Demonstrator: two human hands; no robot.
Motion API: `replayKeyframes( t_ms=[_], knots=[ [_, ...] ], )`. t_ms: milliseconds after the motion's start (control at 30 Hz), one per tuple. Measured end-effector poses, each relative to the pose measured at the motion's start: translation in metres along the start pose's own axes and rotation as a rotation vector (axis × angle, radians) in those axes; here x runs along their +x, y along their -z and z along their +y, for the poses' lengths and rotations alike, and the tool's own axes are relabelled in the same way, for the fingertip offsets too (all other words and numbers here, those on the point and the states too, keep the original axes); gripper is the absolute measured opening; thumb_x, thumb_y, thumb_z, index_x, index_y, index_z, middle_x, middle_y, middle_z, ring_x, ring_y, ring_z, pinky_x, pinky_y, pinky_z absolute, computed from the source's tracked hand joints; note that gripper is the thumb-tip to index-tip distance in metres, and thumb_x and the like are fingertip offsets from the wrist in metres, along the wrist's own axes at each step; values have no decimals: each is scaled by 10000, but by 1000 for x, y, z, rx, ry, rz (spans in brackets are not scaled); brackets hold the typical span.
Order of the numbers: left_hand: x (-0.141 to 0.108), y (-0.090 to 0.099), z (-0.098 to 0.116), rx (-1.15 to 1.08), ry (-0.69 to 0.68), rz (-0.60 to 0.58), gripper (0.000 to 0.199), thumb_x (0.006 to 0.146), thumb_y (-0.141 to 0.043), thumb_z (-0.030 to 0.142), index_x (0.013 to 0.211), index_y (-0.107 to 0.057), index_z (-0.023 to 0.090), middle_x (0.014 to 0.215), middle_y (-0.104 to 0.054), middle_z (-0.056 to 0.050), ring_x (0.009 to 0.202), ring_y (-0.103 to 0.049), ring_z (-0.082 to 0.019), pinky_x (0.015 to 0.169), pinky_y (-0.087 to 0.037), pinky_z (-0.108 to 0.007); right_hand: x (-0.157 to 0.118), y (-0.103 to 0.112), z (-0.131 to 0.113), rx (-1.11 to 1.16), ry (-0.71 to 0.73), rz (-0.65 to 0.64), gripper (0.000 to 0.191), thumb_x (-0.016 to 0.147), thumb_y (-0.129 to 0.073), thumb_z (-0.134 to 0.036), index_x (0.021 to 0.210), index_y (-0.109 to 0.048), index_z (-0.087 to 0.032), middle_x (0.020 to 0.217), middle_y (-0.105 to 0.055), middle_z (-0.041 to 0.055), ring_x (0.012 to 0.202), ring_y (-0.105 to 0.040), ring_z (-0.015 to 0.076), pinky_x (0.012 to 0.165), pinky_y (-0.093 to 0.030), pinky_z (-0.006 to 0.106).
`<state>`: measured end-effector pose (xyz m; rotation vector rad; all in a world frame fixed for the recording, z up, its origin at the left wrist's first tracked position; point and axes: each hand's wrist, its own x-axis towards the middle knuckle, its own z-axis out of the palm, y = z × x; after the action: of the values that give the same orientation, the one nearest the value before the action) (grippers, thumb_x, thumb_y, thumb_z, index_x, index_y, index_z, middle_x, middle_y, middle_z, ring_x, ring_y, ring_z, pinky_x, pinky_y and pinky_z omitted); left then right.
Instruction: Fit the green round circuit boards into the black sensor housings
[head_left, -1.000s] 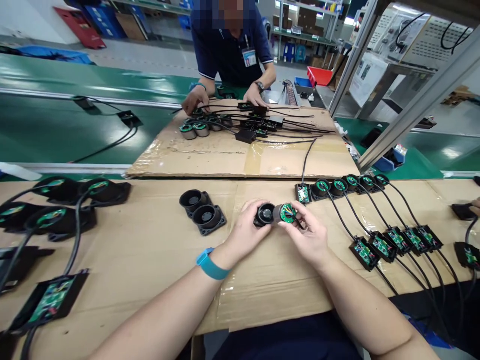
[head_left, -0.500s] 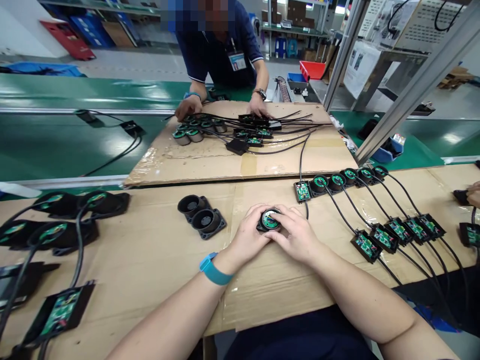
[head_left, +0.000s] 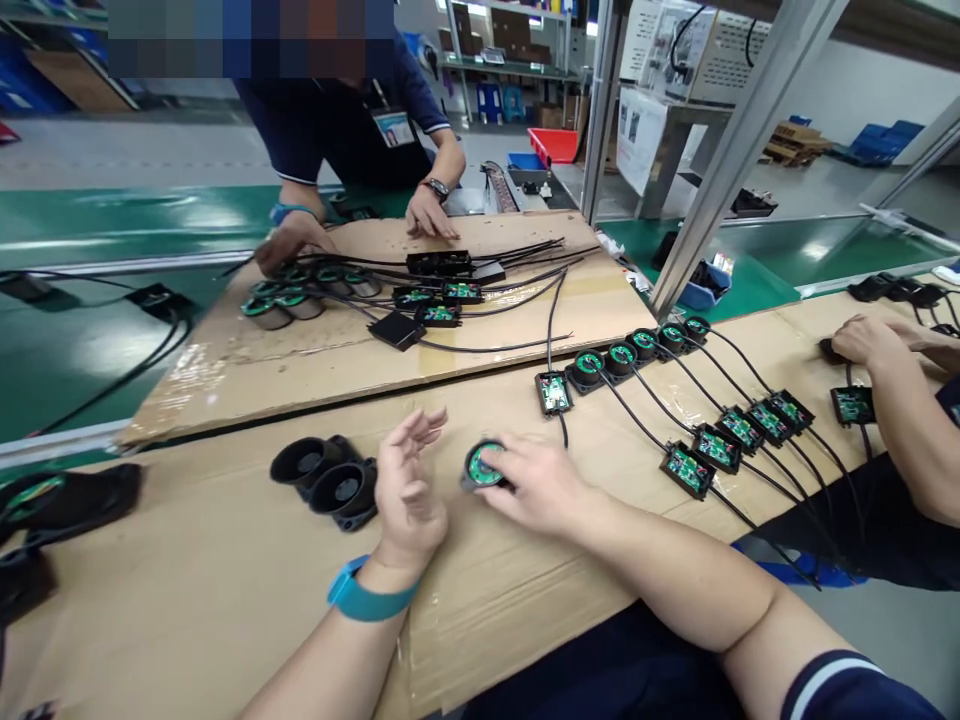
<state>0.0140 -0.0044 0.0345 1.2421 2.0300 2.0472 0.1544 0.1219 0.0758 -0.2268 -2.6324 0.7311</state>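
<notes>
A round black housing with a green circuit board lies on the cardboard in front of me. My right hand grips it from the right, fingers over its top and side. To its left, my left hand is raised with fingers apart and nothing in it, a teal band on the wrist. Beyond that hand stand two black cup-shaped housings. At the right, a row of round housings is joined by black cables to small boxes with green boards.
Across from me, a person's hand rests near a cardboard sheet bearing cabled parts. Another person's hands work at the far right. A metal post rises behind the row. More black housings lie at left.
My left hand has let go of the round housing and moved left, its fingers opening. My right hand still holds the housing. The view has turned right, showing more of the right-hand person.
</notes>
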Motion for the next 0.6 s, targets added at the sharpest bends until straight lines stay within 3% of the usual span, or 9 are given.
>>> replayKeyframes(
  t_ms=[100,200,300,367,467,533,600],
  knots=[
    [0,2,-3,73,23,57,913,859,-233,893,1373,-482,181,1324,-606,-194,1240,-614,-329,1074,-479,-508,0,-6,-6,-75,-10,-112,338,936,-665,-419,1165,-712,-175,1179,-700,135,985,-706,259,900,-576,371],
    [-1,6,-4,112,32,34,956,834,-151,918,1357,-483,189,1327,-605,-187,1238,-613,-337,1067,-484,-505,1,-13,-12,-44,-11,-52,387,963,-627,-463,1240,-680,-199,1254,-677,127,1048,-691,241,944,-556,347],
    [1,11,-5,207,2,-80,1078,732,-145,996,1358,-491,189,1341,-603,-188,1244,-604,-362,1066,-480,-518,4,-13,-11,1,-28,-118,338,946,-671,-427,1199,-695,-203,1256,-688,111,1059,-687,229,928,-551,337],
    [4,13,-4,282,30,-286,1101,664,-300,1033,1335,-517,187,1316,-625,-188,1205,-624,-374,1043,-495,-524,7,-5,-3,73,25,-127,345,931,-699,-436,1192,-701,-209,1286,-690,91,1144,-654,222,1004,-510,346],
    [9,13,0,351,101,-539,983,601,-669,912,1271,-561,202,1248,-664,-157,1138,-653,-367,997,-524,-515,11,14,21,59,-63,41,422,970,-633,-494,1279,-669,-209,1384,-641,111,1328,-525,255,1153,-367,454],
    [12,12,2,398,102,-566,801,633,-787,757,1193,-594,217,1185,-679,-117,1095,-660,-337,969,-532,-488,14,25,37,-48,-215,85,453,1018,-546,-485,1347,-623,-184,1460,-572,158,1406,-433,297,1172,-297,547],
    [15,12,2,445,71,-538,609,720,-767,679,1092,-616,222,1102,-680,-90,1032,-660,-305,935,-532,-458,15,28,46,-144,-269,3,491,1039,-492,-495,1380,-589,-157,1526,-491,197,1451,-362,331,1165,-277,595]
  ],
)
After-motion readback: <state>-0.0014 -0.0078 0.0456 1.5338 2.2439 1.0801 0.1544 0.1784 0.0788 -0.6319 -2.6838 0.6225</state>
